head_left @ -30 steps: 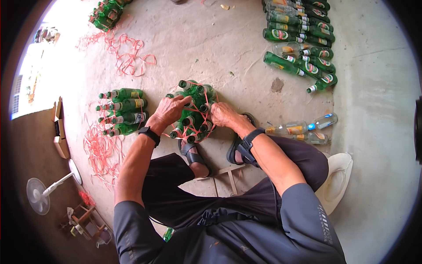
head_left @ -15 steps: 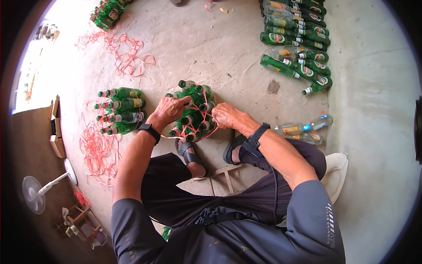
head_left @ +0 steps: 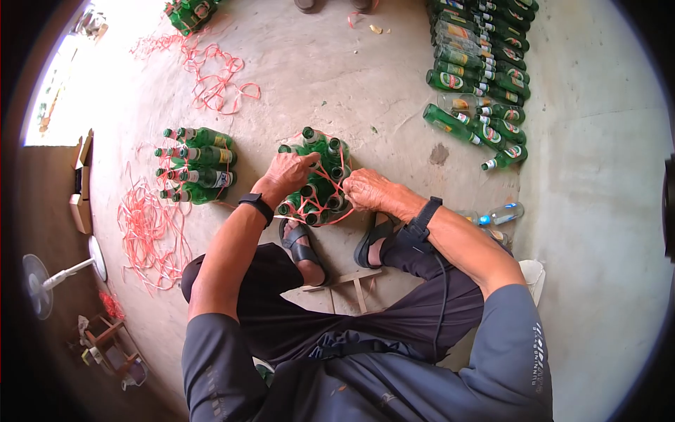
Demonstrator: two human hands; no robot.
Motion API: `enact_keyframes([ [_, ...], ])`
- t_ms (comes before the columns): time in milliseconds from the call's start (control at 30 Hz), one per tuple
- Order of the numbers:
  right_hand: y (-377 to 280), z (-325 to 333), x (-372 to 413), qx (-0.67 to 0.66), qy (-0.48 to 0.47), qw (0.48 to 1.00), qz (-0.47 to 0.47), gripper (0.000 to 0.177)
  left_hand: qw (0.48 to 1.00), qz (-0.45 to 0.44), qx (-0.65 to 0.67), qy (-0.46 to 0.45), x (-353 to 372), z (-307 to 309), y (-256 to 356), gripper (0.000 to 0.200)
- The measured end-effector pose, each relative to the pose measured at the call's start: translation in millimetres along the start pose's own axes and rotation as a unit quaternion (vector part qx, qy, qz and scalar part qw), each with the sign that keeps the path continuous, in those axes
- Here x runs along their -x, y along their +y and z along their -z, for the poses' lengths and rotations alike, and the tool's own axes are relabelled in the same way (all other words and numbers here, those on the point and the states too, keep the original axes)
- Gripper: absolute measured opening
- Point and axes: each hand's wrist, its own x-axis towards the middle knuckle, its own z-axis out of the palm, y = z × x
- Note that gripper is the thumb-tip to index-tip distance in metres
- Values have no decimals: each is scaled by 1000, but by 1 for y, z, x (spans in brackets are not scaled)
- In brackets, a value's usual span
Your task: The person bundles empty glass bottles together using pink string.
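Between my feet stands a cluster of green glass bottles (head_left: 318, 188), upright, with pink plastic strap (head_left: 325, 173) woven around their necks. My left hand (head_left: 287, 173) is at the cluster's left side, fingers closed and index finger against a bottle neck, apparently pinching the strap. On the right side, my right hand (head_left: 371, 190) is curled shut on the strap, close against the bottles. The fingertips of both hands are partly hidden.
Green bottles (head_left: 204, 156) lie stacked at left, beside tangled strap (head_left: 151, 235). More strap (head_left: 214, 77) lies farther back. Rows of bottles (head_left: 485, 77) line the right wall. A white fan (head_left: 63, 276) stands lower left. Someone's shoes (head_left: 306, 5) show at the top edge.
The strap loop at the cluster's near side looks smaller and closer to the bottles. Both hands stay at the necks. The whole view has shifted slightly, and a second shoe shows at the top.
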Motion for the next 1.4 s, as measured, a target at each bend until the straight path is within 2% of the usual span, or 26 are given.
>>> enact_keyframes([
  [67,-5,7,-3,22,9,999,21,11,1000,4,-2,2,0,-3,0,24],
  [167,-27,27,-11,116,29,987,105,9,999,-10,30,24,0,-6,-1,24],
  [200,-25,29,-14,116,24,987,105,9,999,-9,35,24,-1,-7,0,24],
  [300,-17,39,-21,49,-4,999,12,12,999,5,35,12,-1,-6,2,23],
  [333,-8,32,-24,50,-7,999,14,12,999,8,37,13,-2,-7,2,23],
  [433,12,13,-30,-157,30,987,-23,14,999,14,35,-8,-3,-6,2,25],
  [467,17,10,-31,-156,27,987,-21,14,999,8,39,-8,-3,-6,2,27],
  [533,16,13,-32,-263,67,961,43,18,999,3,46,-11,-2,-7,2,29],
  [567,16,14,-35,-299,49,953,-1,19,999,0,48,-10,-3,-7,0,31],
  [600,18,15,-38,-301,47,953,-3,19,999,-4,50,-9,-4,-8,0,32],
  [667,23,18,-45,-234,56,968,66,18,999,-9,51,-5,-3,-10,-1,32],
  [700,21,17,-49,-272,56,960,27,14,999,-15,47,1,-3,-10,-1,32],
  [733,20,16,-54,-273,54,960,26,14,999,-14,49,0,-4,-10,0,32],
  [767,19,17,-61,-109,47,990,79,12,998,-18,53,3,-4,-10,-1,32],
  [800,19,17,-69,57,39,989,130,11,998,-22,57,4,-3,-8,-1,31],
  [833,18,17,-75,168,5,978,126,29,998,-20,58,0,-3,-7,-1,31],
  [933,27,2,-88,156,13,981,112,31,998,-14,65,-11,-2,-6,1,30],
  [967,32,-11,-98,80,21,996,36,27,997,-12,70,-8,-2,-6,2,29],
  [1000,29,-7,-97,78,20,996,35,27,997,-9,75,-4,-2,-6,1,29],
  [1067,25,3,-95,168,-12,981,97,24,996,-12,83,-5,-2,-8,0,30],
  [1100,26,-2,-96,159,36,982,97,22,997,-10,78,-5,-2,-7,0,30],
  [1200,30,-4,-96,184,37,975,120,19,997,-9,79,-8,-2,-8,2,27],
  [1233,38,-14,-103,173,73,971,146,18,997,-6,79,-4,-2,-8,2,25],
  [1333,48,-26,-112,204,55,967,142,17,997,3,71,13,-1,-6,7,24],
  [1367,62,-50,-125,-16,44,999,-16,21,996,-5,81,30,1,-8,8,26],
  [1400,58,-44,-121,-14,49,999,-15,21,995,-12,90,48,1,-11,8,27],
])
